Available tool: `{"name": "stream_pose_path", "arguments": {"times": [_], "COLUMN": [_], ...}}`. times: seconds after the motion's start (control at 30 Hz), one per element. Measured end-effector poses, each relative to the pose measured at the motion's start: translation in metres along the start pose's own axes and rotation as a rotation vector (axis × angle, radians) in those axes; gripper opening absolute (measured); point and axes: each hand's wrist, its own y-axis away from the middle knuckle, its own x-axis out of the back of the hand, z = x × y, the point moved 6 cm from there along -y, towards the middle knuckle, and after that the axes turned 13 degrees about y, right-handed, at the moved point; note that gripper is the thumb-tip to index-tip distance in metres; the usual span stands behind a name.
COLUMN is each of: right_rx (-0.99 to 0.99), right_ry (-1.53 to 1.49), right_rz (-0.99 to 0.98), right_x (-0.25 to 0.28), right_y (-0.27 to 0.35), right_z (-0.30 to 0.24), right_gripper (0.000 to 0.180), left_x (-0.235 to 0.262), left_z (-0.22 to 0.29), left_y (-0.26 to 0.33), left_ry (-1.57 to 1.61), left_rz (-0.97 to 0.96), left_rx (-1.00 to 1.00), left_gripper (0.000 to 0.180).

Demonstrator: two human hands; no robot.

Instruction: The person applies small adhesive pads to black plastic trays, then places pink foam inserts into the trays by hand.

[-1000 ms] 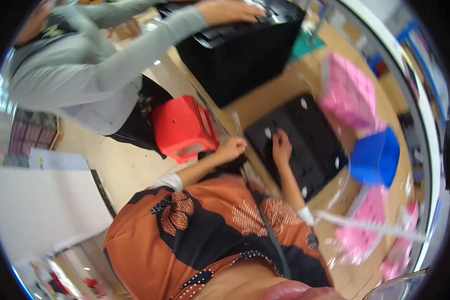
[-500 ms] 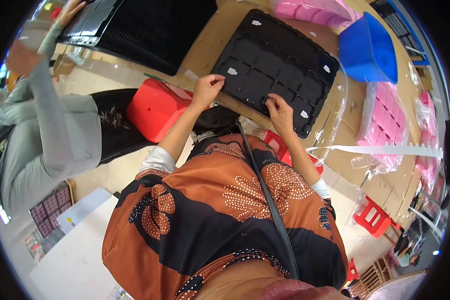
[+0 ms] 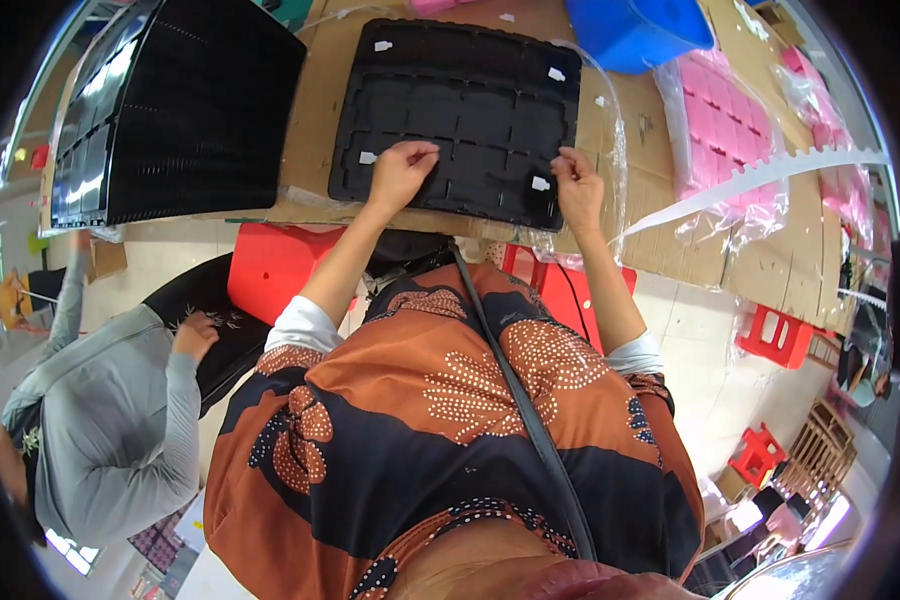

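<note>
A black plastic tray (image 3: 455,110) with a grid of shallow compartments lies flat on the cardboard-covered table in front of me. Small white stickers, such as this sticker (image 3: 540,184), sit near its corners. My left hand (image 3: 400,180) is over the tray's near left part, thumb and fingers pinched together; anything between them is too small to see. At the tray's right edge, beside a sticker, my right hand (image 3: 580,192) has its fingers curled in to the thumb. Whether it holds something is hidden.
A tall stack of black trays (image 3: 200,120) stands at the left. Beyond the right side are a blue bin (image 3: 640,35), pink wrapped trays (image 3: 725,130) and a white notched strip (image 3: 760,175). A co-worker in grey (image 3: 120,400) is on my left, near a red stool (image 3: 280,270).
My view has turned, so the tray now appears squarer and further left. My right hand has gone from the tray's near edge to its right edge. The co-worker's arm has come down from the stack.
</note>
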Motion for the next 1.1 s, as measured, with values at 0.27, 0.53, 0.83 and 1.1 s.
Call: {"name": "stream_pose_path", "arguments": {"times": [0.27, 0.53, 0.83, 1.1], "right_rx": [-0.043, -0.019, 0.048, 0.099], "right_ry": [0.205, 0.140, 0.108, 0.097], "right_rz": [0.043, 0.006, -0.048, -0.060], "right_x": [0.018, 0.011, 0.009, 0.003], "right_y": [0.018, 0.016, 0.011, 0.011], "right_z": [0.053, 0.066, 0.071, 0.075], "right_gripper": [0.019, 0.019, 0.019, 0.017], "left_x": [-0.131, -0.173, -0.189, -0.193], "left_z": [0.018, 0.009, 0.008, 0.010], "left_y": [-0.010, -0.006, -0.004, -0.001], "left_ry": [-0.069, -0.376, -0.597, -0.667], "left_rz": [-0.349, -0.379, -0.332, -0.288], "left_rx": [0.059, -0.002, 0.030, -0.023], "left_gripper": [0.019, 0.019, 0.018, 0.018]}}
